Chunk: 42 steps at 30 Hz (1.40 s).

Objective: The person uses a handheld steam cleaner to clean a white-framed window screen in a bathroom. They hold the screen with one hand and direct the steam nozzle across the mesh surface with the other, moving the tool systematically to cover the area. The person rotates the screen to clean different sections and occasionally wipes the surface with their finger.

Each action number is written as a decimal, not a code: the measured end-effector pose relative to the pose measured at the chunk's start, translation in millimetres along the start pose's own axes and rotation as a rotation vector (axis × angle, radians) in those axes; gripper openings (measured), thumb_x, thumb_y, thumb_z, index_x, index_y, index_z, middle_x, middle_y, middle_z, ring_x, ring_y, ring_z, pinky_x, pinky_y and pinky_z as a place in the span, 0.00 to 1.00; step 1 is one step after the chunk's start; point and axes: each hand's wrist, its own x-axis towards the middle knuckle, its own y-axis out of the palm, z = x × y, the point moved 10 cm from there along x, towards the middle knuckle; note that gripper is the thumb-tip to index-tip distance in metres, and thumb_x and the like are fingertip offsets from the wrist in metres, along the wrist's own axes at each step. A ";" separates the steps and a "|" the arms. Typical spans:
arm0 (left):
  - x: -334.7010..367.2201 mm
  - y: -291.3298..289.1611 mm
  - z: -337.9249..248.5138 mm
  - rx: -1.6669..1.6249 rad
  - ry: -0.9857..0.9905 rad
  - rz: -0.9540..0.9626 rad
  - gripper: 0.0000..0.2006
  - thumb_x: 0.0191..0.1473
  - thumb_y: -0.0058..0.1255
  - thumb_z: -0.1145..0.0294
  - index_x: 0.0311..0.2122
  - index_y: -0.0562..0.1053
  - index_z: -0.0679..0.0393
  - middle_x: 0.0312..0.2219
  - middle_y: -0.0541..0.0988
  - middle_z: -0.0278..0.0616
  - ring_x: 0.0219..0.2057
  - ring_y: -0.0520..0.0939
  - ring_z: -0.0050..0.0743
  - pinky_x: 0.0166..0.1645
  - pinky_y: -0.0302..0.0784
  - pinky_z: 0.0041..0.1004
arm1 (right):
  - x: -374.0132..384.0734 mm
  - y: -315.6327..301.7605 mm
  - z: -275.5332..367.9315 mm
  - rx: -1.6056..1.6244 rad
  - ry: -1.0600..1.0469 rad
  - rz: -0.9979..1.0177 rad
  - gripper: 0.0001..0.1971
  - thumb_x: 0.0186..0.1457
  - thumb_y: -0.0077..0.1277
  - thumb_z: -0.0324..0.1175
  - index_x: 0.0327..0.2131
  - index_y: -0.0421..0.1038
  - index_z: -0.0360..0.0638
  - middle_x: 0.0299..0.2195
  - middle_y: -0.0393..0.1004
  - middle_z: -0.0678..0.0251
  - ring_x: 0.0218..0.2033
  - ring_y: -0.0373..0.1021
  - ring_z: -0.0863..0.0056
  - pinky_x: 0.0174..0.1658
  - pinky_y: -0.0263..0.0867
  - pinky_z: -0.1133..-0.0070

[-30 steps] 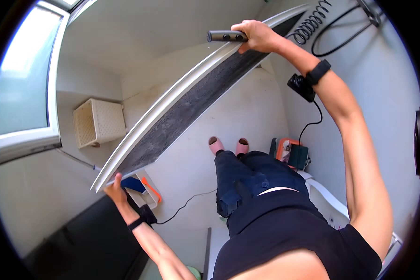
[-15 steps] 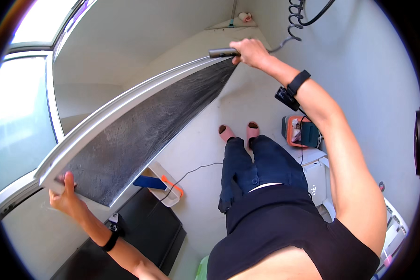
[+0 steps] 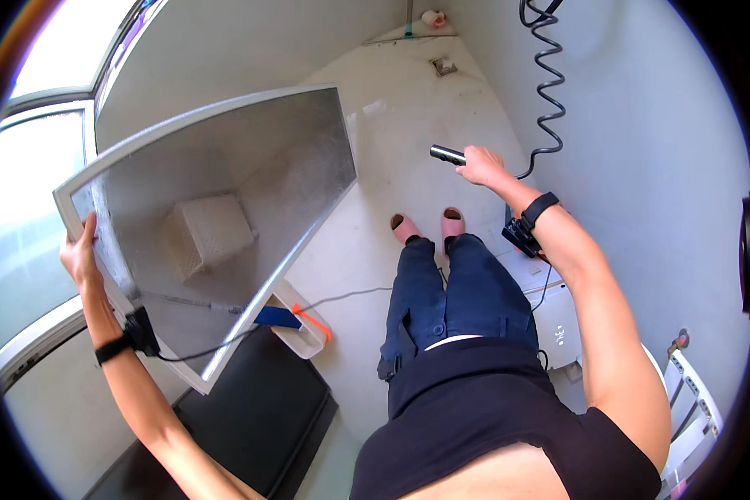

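Note:
My left hand (image 3: 81,260) grips the left edge of a window screen (image 3: 300,154), thumb over its white frame. The screen stands tilted, its grey mesh facing me, and things show dimly through it. My right hand (image 3: 482,166) is closed round a dark handheld sprayer (image 3: 447,154), whose head points left toward the screen across a gap. From the sprayer a black coiled hose (image 3: 550,93) runs up along the wall. I cannot make out any water. Both wrists wear black straps with small devices.
Through the mesh shows a pale box-shaped basket (image 3: 215,232). Below the screen lie a white tub (image 3: 307,340) with blue and orange parts and a black cabinet (image 3: 262,408). A window (image 3: 37,196) is at left; a white appliance (image 3: 561,327) stands at right. A thin cable crosses the floor.
My right hand, with the sprayer, has come away from the screen's far corner, nearer and to the right. The screen has turned to face me more, and my left hand has risen along its edge.

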 end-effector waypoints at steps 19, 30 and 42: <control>-168.9 81.4 -66.3 -0.303 -0.341 0.046 0.18 0.43 0.54 0.81 0.40 0.61 0.68 0.24 0.75 0.48 0.21 0.80 0.35 0.25 0.77 0.24 | 14.8 70.9 -32.6 0.350 0.265 0.318 0.28 0.50 0.46 0.56 0.28 0.73 0.34 0.25 0.75 0.56 0.27 0.72 0.62 0.31 0.65 0.70; -73.4 80.1 -26.6 -0.398 -0.378 0.064 0.18 0.40 0.55 0.78 0.39 0.66 0.70 0.28 0.74 0.46 0.22 0.77 0.33 0.29 0.75 0.26 | 5.9 15.4 -17.4 0.140 0.036 0.068 0.24 0.49 0.50 0.52 0.30 0.73 0.34 0.29 0.74 0.50 0.34 0.72 0.55 0.37 0.66 0.66; -100.1 173.4 78.7 -0.612 -0.441 -0.012 0.11 0.42 0.55 0.82 0.34 0.69 0.67 0.26 0.75 0.40 0.26 0.76 0.26 0.32 0.72 0.23 | 6.8 -18.3 -27.9 0.072 0.135 -0.033 0.19 0.51 0.47 0.45 0.33 0.74 0.36 0.33 0.74 0.49 0.37 0.71 0.52 0.39 0.66 0.65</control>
